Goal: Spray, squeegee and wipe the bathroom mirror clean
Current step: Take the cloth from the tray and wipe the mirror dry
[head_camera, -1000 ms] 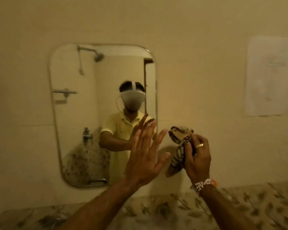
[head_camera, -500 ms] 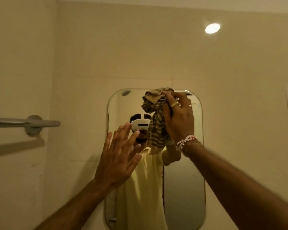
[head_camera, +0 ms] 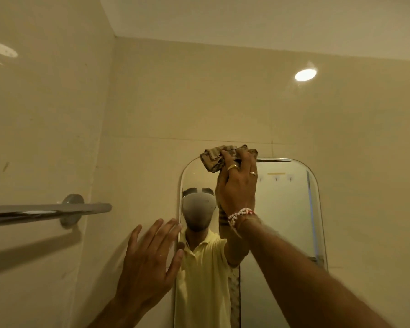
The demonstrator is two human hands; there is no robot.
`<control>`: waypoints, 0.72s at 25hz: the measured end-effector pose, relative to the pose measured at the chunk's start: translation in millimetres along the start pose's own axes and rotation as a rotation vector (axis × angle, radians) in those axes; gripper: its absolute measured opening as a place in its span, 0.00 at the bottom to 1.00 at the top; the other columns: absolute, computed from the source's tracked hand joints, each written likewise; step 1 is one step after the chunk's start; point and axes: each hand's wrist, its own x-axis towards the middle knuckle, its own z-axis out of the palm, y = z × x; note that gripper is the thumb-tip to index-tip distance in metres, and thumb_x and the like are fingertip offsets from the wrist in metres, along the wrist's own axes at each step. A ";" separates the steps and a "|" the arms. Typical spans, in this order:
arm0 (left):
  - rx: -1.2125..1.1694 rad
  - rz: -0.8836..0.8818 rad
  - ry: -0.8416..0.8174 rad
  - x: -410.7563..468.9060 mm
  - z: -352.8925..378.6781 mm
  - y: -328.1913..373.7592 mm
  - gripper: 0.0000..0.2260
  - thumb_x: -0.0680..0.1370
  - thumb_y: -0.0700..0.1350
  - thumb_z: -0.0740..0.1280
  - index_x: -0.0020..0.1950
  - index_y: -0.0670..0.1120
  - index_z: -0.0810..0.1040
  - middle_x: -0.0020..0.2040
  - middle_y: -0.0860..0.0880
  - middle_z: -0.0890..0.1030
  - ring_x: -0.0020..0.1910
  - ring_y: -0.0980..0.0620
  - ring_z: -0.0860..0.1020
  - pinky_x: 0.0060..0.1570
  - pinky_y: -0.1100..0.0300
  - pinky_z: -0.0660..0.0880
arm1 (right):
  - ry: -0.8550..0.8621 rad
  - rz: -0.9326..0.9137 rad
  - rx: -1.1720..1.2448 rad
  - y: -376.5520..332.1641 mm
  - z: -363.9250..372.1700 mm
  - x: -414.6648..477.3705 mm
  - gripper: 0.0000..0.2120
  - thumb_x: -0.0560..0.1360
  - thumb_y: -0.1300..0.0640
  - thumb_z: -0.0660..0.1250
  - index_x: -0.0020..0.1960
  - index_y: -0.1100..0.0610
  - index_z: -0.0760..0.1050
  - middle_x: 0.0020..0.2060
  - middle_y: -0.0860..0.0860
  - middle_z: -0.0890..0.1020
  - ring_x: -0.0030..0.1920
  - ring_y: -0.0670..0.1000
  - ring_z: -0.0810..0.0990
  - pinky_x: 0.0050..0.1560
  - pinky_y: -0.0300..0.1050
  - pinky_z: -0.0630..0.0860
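Note:
A tall mirror (head_camera: 287,221) with rounded corners hangs on the beige tiled wall. My right hand (head_camera: 239,188) is shut on a striped brown cloth (head_camera: 214,157) and presses it against the mirror's top edge, left of centre. The cloth bunches above my fingers and a strip hangs behind my palm. My left hand (head_camera: 149,263) is raised with fingers spread, beside the mirror's left edge, holding nothing. Whether it touches the wall I cannot tell. The mirror reflects a person in a yellow shirt wearing a headset.
A chrome towel bar (head_camera: 47,210) sticks out from the left wall at about hand height, close to my left hand. The wall corner (head_camera: 111,114) runs just left of the mirror. A bright light spot (head_camera: 305,74) shines on the wall above.
My right hand has carried the cloth up from beside the mirror to its top edge. My left hand has drifted left, off the glass. The view has tilted upward.

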 end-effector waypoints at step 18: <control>0.085 0.062 0.090 -2.8 6.1 -1.5 0.25 0.83 0.56 0.55 0.78 0.50 0.72 0.77 0.48 0.74 0.75 0.46 0.72 0.74 0.34 0.61 | 0.044 -0.192 -0.023 33.9 -8.3 23.8 0.16 0.80 0.57 0.65 0.68 0.53 0.75 0.71 0.59 0.73 0.74 0.61 0.67 0.72 0.62 0.67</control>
